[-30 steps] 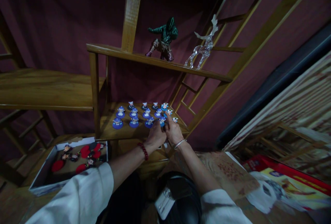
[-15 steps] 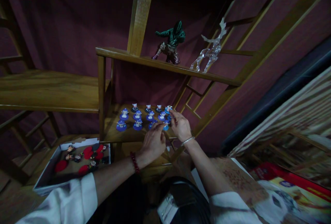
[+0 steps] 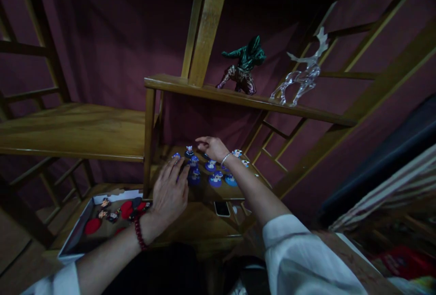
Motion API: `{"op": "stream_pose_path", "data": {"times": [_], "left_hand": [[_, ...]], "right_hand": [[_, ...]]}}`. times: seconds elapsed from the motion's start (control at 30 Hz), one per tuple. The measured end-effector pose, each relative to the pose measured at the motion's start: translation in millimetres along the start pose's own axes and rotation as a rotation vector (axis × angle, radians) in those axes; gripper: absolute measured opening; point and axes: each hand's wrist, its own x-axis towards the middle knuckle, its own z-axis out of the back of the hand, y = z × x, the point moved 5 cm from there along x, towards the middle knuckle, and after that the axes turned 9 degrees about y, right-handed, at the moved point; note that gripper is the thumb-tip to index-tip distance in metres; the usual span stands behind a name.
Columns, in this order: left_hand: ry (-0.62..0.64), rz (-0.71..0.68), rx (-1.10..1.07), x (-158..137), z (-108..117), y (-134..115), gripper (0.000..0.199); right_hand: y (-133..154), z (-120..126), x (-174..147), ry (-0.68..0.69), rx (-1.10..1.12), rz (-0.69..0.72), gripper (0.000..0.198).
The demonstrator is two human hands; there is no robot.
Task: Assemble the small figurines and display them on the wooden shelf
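Small figurines on round bases stand in rows on a low wooden shelf (image 3: 190,191). My left hand (image 3: 170,190), with a dark red bead bracelet, reaches over the left end of the rows, fingers stretched out and partly covering a purple figurine (image 3: 176,155). Above the back row is my right hand (image 3: 214,148), wearing a silver bracelet. Its index finger points left, near a dark-based figurine (image 3: 189,151), and nothing shows in its grip. Purple-based figurines (image 3: 215,178) and a light-blue-based figurine (image 3: 230,179) stand in front. My right hand and forearm hide part of the back rows.
A green hooded statuette (image 3: 243,65) and a clear deer figure (image 3: 301,77) stand on the shelf above. At lower left, an open box (image 3: 75,229) holds red-based figurines. A phone (image 3: 222,208) lies on a lower ledge. A wooden post (image 3: 150,140) rises left of the rows.
Both hands have moved from the right end of the rows toward the left. My left hand has spread flatter. The view has shifted, and the phone has come into sight.
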Motion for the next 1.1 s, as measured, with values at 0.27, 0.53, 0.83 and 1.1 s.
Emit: {"op": "stream_pose_path", "data": {"times": [0.27,0.53,0.83,1.1], "left_hand": [[-0.022,0.149,-0.049,-6.3,-11.0,26.2,0.056],[0.014,0.333,-0.111,-5.9,-22.7,37.0,0.061],[0.031,0.364,-0.113,-5.6,-23.7,35.3,0.066],[0.015,0.36,-0.088,-5.5,-21.9,34.2,0.066]], "right_hand": [[3.9,-28.3,45.5,0.171,-0.121,0.036,0.037],[3.8,-39.3,58.5,0.303,-0.208,0.005,0.046],[-2.9,-48.1,61.7,0.414,-0.358,-0.071,0.03],[-5.3,-49.3,63.1,0.393,-0.354,-0.051,0.022]]}}
